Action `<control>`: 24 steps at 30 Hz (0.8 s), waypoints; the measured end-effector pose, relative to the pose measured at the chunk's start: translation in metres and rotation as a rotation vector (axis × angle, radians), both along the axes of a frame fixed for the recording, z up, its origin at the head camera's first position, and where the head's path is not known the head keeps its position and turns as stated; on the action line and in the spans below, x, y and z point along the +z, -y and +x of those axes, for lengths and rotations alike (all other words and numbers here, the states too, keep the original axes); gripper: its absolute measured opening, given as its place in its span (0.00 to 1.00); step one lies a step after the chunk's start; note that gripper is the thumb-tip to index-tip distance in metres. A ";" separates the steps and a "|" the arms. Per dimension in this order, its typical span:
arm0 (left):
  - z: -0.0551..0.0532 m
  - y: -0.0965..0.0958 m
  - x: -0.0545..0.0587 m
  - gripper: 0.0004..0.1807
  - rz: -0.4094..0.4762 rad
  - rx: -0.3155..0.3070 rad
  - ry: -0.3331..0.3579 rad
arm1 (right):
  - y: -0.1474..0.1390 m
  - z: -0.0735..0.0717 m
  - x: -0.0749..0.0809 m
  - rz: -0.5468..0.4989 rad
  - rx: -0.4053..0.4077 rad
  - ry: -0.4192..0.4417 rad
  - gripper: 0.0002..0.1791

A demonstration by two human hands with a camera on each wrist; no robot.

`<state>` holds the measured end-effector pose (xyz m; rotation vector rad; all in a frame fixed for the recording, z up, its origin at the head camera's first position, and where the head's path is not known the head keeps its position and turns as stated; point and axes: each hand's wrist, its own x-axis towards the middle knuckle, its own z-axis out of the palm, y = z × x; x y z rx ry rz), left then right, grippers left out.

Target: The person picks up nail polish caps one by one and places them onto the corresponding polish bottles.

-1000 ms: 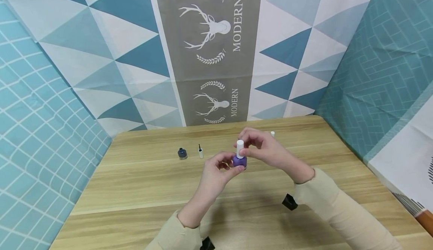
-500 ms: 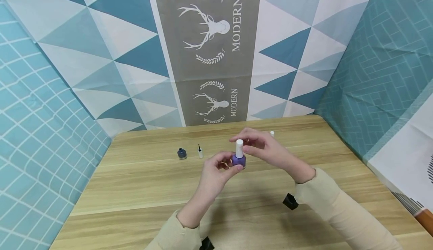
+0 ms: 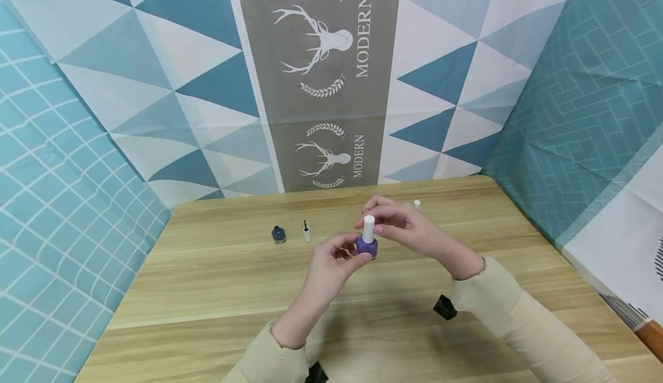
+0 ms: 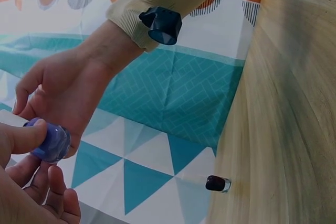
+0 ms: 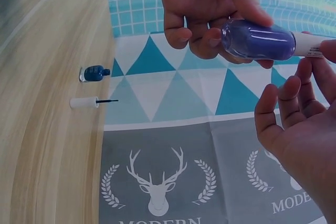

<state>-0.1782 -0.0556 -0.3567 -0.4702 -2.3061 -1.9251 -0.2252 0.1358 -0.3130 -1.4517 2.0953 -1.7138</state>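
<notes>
My left hand (image 3: 330,263) grips a small purple nail polish bottle (image 3: 366,247) between thumb and fingers, raised over the table and nearly upright. The thumb and index finger of my right hand (image 3: 406,226) pinch its tall white cap (image 3: 369,229), which sits on the bottle's neck. In the right wrist view the purple bottle (image 5: 260,40) lies sideways across the picture, glass and polish showing clearly. Its cap (image 5: 307,44) is partly covered by the right thumb, while the other right fingers are loosely bent beneath.
An uncapped dark blue polish bottle (image 3: 278,235) stands on the wooden table (image 3: 217,291) at the back left. Beside it a white cap (image 3: 307,234) stands with its brush pointing up. Behind the right hand shows another white-capped bottle (image 3: 416,205). Patterned cloths hang around the table.
The right fingers loosen from the cap, lift slightly off, then come back around it. The left hand keeps its hold on the bottle almost unmoved.
</notes>
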 end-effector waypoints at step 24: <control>0.001 0.000 0.003 0.13 -0.006 0.013 -0.003 | 0.000 0.004 0.003 0.084 -0.222 0.004 0.07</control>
